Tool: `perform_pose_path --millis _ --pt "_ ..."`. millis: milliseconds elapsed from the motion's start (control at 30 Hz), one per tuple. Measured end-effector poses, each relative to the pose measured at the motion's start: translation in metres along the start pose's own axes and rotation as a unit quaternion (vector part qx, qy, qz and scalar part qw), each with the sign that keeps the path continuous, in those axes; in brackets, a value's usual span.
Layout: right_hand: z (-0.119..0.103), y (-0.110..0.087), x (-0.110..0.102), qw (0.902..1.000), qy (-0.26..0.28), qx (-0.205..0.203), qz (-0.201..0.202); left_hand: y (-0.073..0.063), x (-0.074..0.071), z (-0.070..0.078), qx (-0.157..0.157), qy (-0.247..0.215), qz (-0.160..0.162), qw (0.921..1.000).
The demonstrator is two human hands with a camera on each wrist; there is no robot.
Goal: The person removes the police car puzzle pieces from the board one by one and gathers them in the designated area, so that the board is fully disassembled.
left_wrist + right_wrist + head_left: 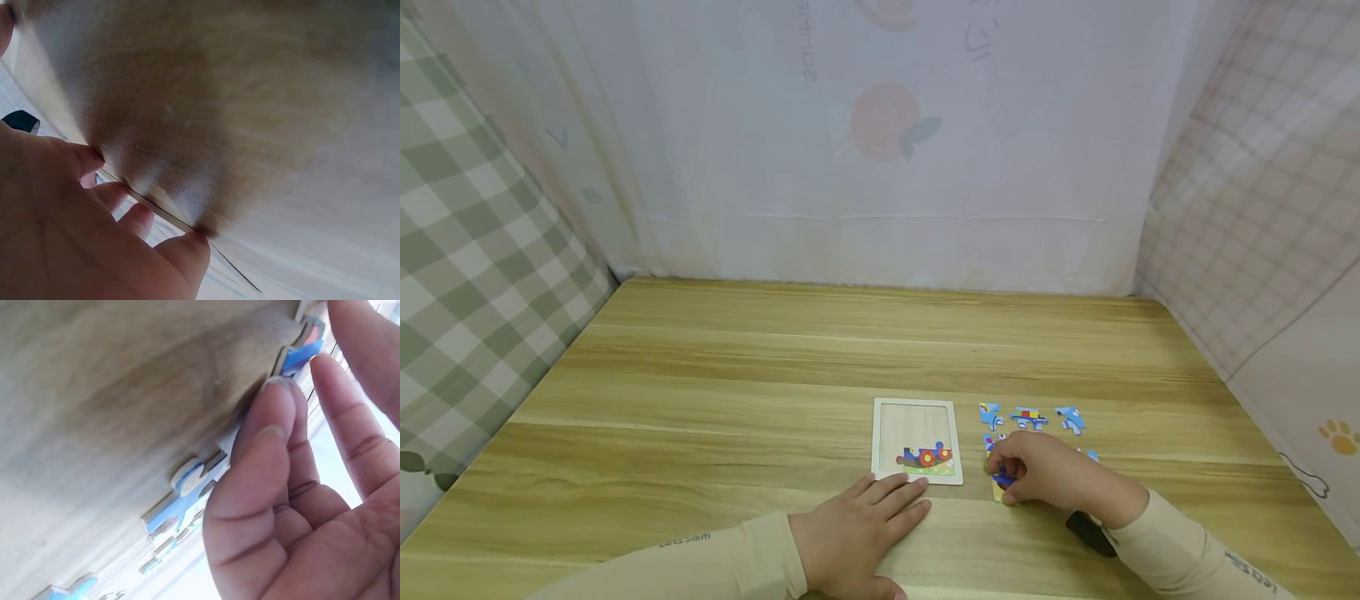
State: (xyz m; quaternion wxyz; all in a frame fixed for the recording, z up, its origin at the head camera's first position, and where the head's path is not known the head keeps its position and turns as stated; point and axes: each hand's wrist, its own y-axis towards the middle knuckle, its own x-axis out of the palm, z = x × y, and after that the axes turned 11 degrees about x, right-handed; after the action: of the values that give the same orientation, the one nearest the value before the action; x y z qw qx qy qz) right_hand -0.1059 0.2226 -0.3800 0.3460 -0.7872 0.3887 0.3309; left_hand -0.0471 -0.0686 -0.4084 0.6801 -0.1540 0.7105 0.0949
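Observation:
A shallow white-bordered puzzle tray (876, 437) lies on the table, with joined pieces of a red and blue vehicle picture (928, 457) in its lower right part. Spread and straight, the fingers of my left hand (868, 533) rest along the tray's near edge; the left wrist view shows the fingertips (199, 244) against that edge. To the right of the tray, my right hand (1048, 473) pinches a blue and yellow puzzle piece (998, 492) between thumb and curled fingers. The hand covers part of that piece and some pieces beside it.
Loose puzzle pieces lie beyond my right hand: a blue corner piece (991, 415), a piece with red and yellow blocks (1028, 417) and another blue piece (1071, 419). The wooden table (737, 358) meets a white curtain (737, 167) behind and checked cloth at the left.

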Motion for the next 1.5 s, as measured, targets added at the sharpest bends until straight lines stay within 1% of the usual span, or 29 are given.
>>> perform_pose_path --millis 167,300,533,667,767,867,1000,1200,1300,1433,1500 --pt "0.0 -0.001 -0.002 0.9999 0.005 0.008 0.006 0.0 -0.002 0.0 -0.002 -0.008 -0.007 0.9999" --pt "-0.002 0.0 -0.005 0.9995 0.005 0.009 0.028 0.001 -0.002 -0.001 -0.002 -0.008 -0.011 0.9999" --pt "-0.014 0.01 -0.005 0.9979 0.012 0.026 0.059 0.001 -0.001 0.0 -0.004 -0.005 -0.013 0.9999" --pt "-0.022 0.018 -0.004 0.9968 0.029 0.022 0.071 0.001 -0.001 -0.001 -0.003 -0.012 -0.017 0.9998" --pt "-0.031 0.023 -0.004 0.997 0.037 0.008 0.067 0.001 -0.002 -0.001 -0.003 -0.016 -0.02 0.9997" --pt "-0.04 0.029 -0.004 0.9976 0.037 -0.006 0.058 0.001 -0.001 -0.001 -0.003 -0.014 -0.015 0.9998" --pt "-0.049 0.038 -0.002 0.9985 0.027 -0.015 0.046 0.001 -0.001 -0.001 -0.002 -0.009 -0.012 0.9999" --pt "-0.062 0.048 0.003 0.9996 0.012 0.008 0.023 0.0 -0.003 -0.001 -0.002 -0.006 -0.016 0.9999" --pt "-0.066 0.052 0.007 0.9997 0.01 0.015 0.014 0.0 -0.003 -0.001 -0.001 0.001 -0.011 0.9999" --pt "-0.068 0.057 0.012 1.0 0.009 -0.002 0.002 0.0 -0.003 0.0 0.0 0.014 -0.007 0.9999" --pt "-0.069 0.059 0.015 0.9999 0.007 -0.012 -0.001 0.0 -0.003 0.001 -0.001 0.015 -0.01 0.9998"
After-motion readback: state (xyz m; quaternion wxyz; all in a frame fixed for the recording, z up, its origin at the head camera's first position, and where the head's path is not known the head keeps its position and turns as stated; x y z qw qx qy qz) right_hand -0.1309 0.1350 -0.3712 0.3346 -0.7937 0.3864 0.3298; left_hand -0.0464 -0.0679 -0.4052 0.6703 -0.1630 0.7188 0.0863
